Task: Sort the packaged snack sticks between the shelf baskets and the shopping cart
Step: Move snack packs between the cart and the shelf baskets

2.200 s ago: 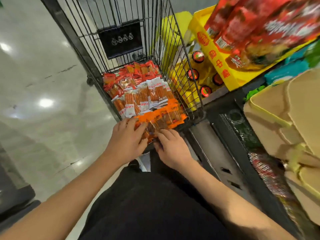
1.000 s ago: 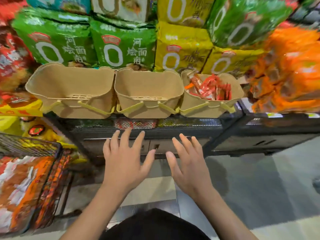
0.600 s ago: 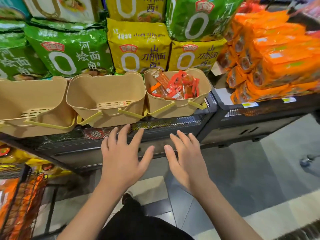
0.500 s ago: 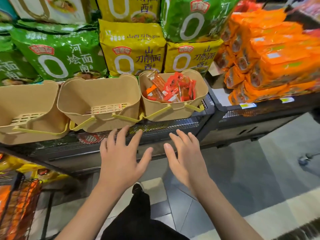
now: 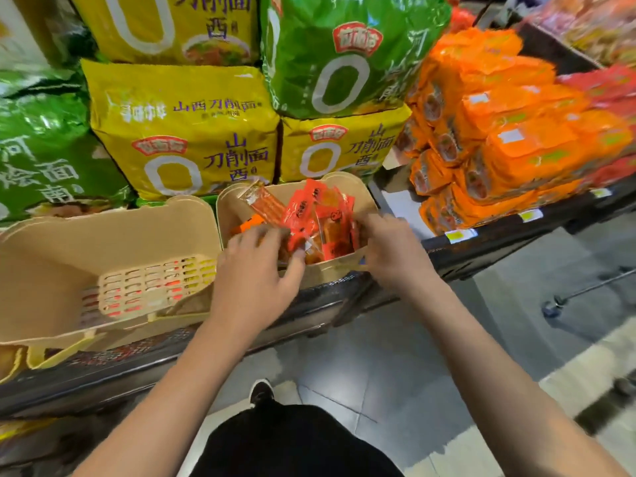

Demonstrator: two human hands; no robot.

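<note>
Wire shelf, smooth tan basket of glossy stick packets, 2 hands among them.

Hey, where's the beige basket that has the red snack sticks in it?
In the head view, the beige basket sits centre-right on the shelf, right of an empty beige basket, below yellow noodle bags.

The light is bright and even, and it comes from above. Shiny glare sits on the green bags and the yellow bags. Both hands, the left hand and the right hand, look blurry. The edges bend and stretch, and the orange packs look smeared.
</note>
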